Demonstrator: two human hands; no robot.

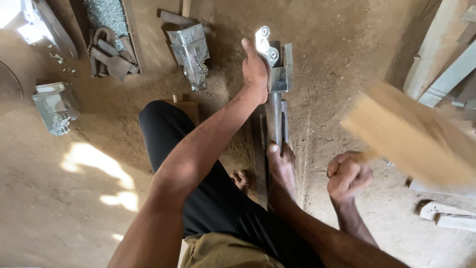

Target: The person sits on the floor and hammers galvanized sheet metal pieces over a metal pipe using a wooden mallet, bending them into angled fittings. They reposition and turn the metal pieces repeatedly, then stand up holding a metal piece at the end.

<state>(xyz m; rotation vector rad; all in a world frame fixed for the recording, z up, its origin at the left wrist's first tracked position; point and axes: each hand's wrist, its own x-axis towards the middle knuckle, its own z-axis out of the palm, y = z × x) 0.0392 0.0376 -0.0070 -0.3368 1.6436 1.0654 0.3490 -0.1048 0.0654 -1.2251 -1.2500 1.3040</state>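
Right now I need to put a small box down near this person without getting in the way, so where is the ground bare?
Bare dirt floor lies on the person's left, below the folded metal piece. Another patch opens between the metal bracket and the stacked planks. Crowded: the top left tools, and around the left hand, foot, right hand and blurred wooden mallet.

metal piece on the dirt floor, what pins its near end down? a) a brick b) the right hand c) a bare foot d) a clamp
c: a bare foot presses on the near end of the metal piece, while the left hand steadies its top and the right hand grips a blurred wooden mallet.
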